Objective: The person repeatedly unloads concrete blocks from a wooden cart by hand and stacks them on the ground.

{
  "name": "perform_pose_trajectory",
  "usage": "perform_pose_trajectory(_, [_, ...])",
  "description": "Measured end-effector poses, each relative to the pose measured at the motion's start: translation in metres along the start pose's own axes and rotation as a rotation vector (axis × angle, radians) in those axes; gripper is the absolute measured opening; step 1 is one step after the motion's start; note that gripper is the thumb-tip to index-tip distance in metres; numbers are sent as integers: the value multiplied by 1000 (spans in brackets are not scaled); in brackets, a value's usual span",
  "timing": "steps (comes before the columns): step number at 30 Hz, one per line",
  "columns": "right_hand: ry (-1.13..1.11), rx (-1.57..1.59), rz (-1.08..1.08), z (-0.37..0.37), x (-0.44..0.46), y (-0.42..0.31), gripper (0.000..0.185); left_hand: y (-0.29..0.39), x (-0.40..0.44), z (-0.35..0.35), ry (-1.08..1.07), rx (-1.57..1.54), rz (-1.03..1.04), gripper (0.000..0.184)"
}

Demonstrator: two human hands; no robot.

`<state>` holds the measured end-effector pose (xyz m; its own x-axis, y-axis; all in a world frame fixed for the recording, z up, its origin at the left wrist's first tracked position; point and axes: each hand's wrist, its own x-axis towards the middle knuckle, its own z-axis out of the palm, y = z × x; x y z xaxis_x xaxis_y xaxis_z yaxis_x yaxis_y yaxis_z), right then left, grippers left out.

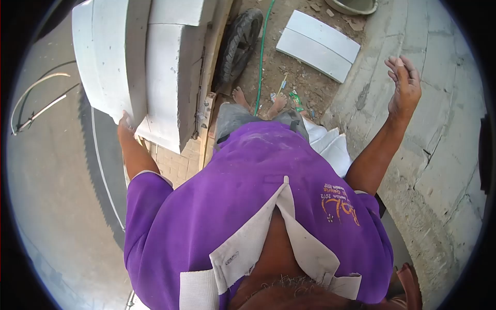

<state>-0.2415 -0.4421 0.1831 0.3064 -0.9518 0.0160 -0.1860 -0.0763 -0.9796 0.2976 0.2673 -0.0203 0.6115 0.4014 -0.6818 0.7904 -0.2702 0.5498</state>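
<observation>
At ten o'clock stood the outer block (pixel 106 59), white, its top end running out past the upper edge of view. The left hand (pixel 125 123) was at the block's lower end, between nine and ten o'clock, touching it at the corner; most of its fingers were lost against or behind the block, so how far they were closed, and how firmly they held it, could not be told.

Just beside, towards eleven o'clock, was the inner block (pixel 164 77), partly covered by the outer one and also cut off above. A wooden post (pixel 207 116) stood next to it.

The right hand (pixel 405 85) was raised at two o'clock, its fingers parted and loosely bent, with nothing visible in them, in front of the grey concrete (pixel 444 113).

At twelve o'clock were a tyre (pixel 240 49), its left side hidden, and a green hose (pixel 263 57), which ran out at the top. At one o'clock a flat block (pixel 319 46) lay on the dirt, whole in view; beyond it only part of a basin (pixel 354 6) showed. The shirt (pixel 243 170) hid most of the legs, and its print was hard to read.
</observation>
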Motion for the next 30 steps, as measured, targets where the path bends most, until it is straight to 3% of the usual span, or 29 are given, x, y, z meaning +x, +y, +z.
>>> perform_pose_trajectory(1, [-55, -18, 14, 27, 3, -2, 43, -1, -8, 5, 47, -29, 9, 69])
perform_pose_trajectory(5, [-382, -30, -190, 151, 6, -35, 45, 1, -60, 11, 58, -214, 122, 86])
perform_pose_trajectory(8, [-482, -197, -414, 247, 3, -76, 48, -11, -5, -10, 28, -452, 156, 94])
perform_pose_trajectory(14, [-590, -402, -768, 458, 22, -129, 63, 1, 29, -20, 20, -500, 209, 89])
perform_pose_trajectory(19, [-670, -576, -734, 607, 27, -144, 70, -3, 50, -14, -14, -408, 215, 79])
perform_pose_trajectory(21, [-900, -747, -556, 635, 22, -156, 82, -2, 44, -15, -78, -466, 189, 76])
perform_pose_trajectory(22, [-896, -755, -541, 638, 17, -157, 82, -2, 45, -15, -87, -454, 183, 76])
perform_pose_trajectory(24, [-884, -661, -751, 638, 9, -159, 48, -2, 46, -13, -221, -578, 261, 76])
perform_pose_trajectory(27, [-763, -819, -670, 638, 10, -150, 55, 11, 28, -7, -213, -553, 153, 74])
perform_pose_trajectory(30, [-731, -756, -656, 638, 10, -136, 57, -1, 44, -7, -237, -687, 173, 80])
